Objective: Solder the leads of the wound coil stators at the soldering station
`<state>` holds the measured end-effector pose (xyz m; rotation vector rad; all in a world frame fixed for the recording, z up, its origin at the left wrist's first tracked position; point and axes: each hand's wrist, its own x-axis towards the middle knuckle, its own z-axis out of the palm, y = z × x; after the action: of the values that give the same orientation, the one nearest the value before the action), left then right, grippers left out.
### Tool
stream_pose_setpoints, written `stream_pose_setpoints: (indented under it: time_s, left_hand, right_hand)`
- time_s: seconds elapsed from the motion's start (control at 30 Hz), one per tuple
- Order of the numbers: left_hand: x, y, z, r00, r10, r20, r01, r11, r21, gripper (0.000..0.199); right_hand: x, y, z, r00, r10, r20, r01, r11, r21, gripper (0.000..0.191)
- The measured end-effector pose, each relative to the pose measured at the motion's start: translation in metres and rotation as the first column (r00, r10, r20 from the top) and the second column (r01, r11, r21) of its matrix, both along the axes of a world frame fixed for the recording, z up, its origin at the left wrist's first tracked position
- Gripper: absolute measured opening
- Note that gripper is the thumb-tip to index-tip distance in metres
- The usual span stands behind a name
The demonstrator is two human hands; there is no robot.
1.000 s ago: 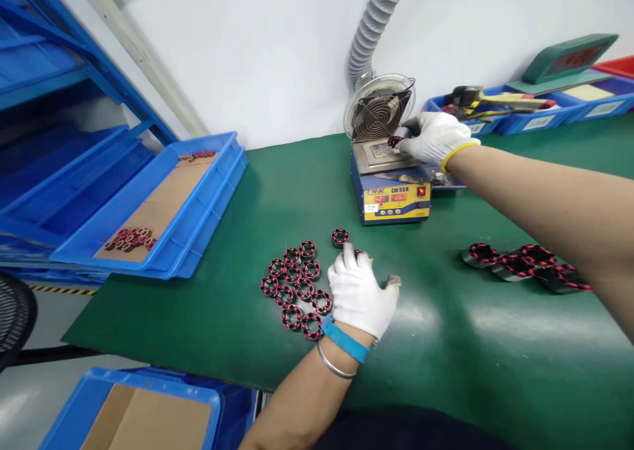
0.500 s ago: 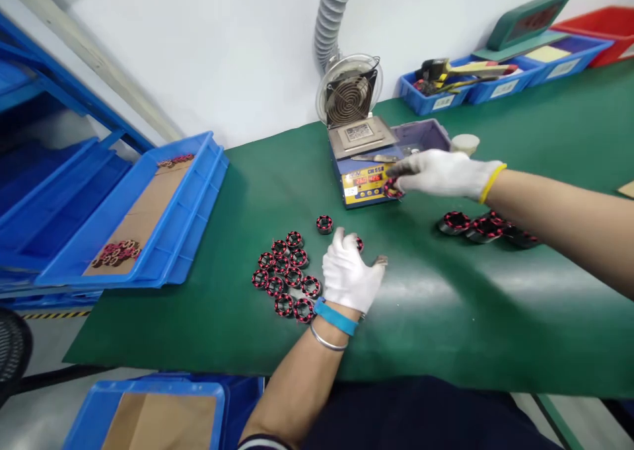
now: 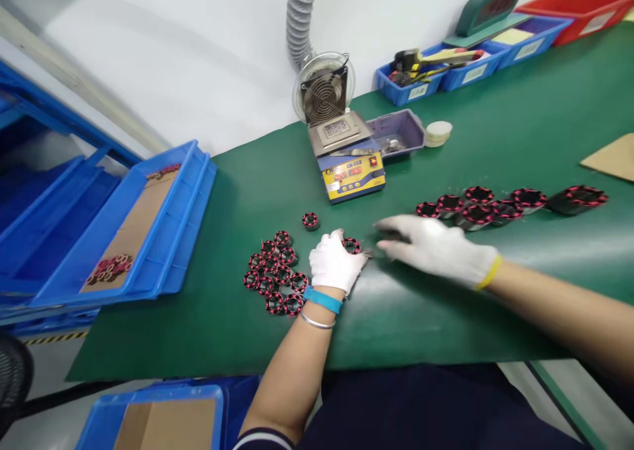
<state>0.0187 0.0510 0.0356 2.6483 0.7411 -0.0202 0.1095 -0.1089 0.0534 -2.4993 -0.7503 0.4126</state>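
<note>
My left hand [image 3: 337, 263], in a white glove, holds a black ring-shaped part with red marks [image 3: 351, 246] between thumb and fingers on the green table. Just right of it, my gloved right hand [image 3: 433, 246] is slightly blurred, its thumb and fingers apart with nothing seen between them. Several similar rings [image 3: 282, 275] are clustered left of my left hand, and a single ring [image 3: 310, 221] stands above them. Beyond my right hand, more rings [image 3: 476, 214] form a group, some of them stacked or leaning.
At the back stands a yellow-fronted heating device [image 3: 354, 176] with a fan, beside a purple tray [image 3: 421, 133] and a white round block [image 3: 438, 133]. Blue bins [image 3: 419, 92] hold tools. A large blue tray [image 3: 171, 238] is at the left; cardboard [image 3: 614, 156] lies right.
My right hand has moved from the device down toward my left hand, and the ring it held no longer shows in it. The view has shifted right, showing more rings.
</note>
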Motion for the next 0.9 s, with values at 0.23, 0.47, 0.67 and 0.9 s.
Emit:
stream_pose_setpoints:
  time_s: [0.23, 0.47, 0.67, 0.9]
  left_hand:
    - [-0.011, -0.007, 0.002, 0.991, 0.011, 0.133, -0.003, 0.999, -0.054, 0.033]
    - [-0.007, -0.009, -0.018, 0.901, 0.022, 0.434, 0.155, 0.916, -0.369, 0.049]
    - [-0.008, -0.001, -0.016, 0.949, 0.054, 0.311, 0.148, 0.792, -0.592, 0.019]
    - [-0.021, 0.016, 0.001, 0.861, 0.325, 0.391, 0.166, 0.547, -0.82, 0.031]
  right_hand:
    - [-0.027, 0.031, -0.022, 0.943, 0.086, -0.322, -0.009, 0.972, 0.233, 0.041]
    - [-0.026, 0.025, -0.044, 0.889, 0.075, -0.452, 0.222, 0.793, 0.568, 0.055]
    - [-0.026, 0.014, -0.032, 0.976, -0.123, -0.183, 0.185, 0.906, 0.381, 0.053]
    - [-0.023, 0.013, -0.028, 0.931, -0.12, -0.346, 0.291, 0.815, 0.501, 0.056]
